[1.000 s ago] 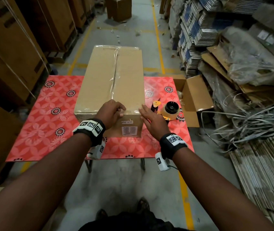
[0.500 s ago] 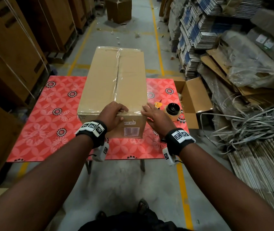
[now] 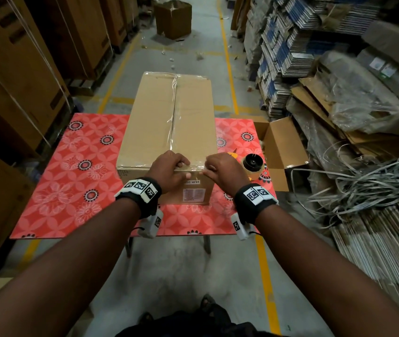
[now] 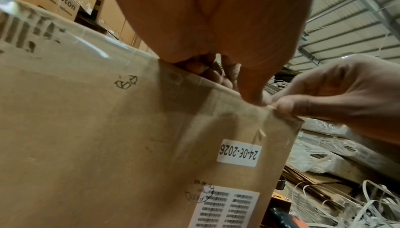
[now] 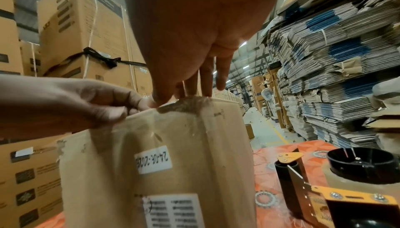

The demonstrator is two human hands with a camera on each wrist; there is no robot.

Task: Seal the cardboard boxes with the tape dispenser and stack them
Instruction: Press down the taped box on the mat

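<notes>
A long cardboard box (image 3: 169, 122) lies on the red flowered table (image 3: 72, 178), with clear tape (image 3: 173, 113) running along its top seam. Both hands meet at its near top edge. My left hand (image 3: 181, 169) has curled fingers on the top and its thumb on the front face, gripping the edge over the tape end. My right hand (image 3: 210, 167) sets straight fingers (image 5: 207, 84) on the top edge and its thumb beside the left thumb (image 4: 253, 93). The orange tape dispenser (image 3: 253, 164) lies on the table just right of the box, untouched.
A small open carton (image 3: 281, 147) sits off the table's right side. Loose strapping (image 3: 363, 186) and flat cardboard stacks (image 3: 290, 45) crowd the right. Tall boxes (image 3: 23, 69) line the left. Another carton (image 3: 173, 19) stands far down the aisle.
My right hand has moved left from beside the dispenser onto the box's near top edge, next to my left hand. The left hand has stayed at the edge.
</notes>
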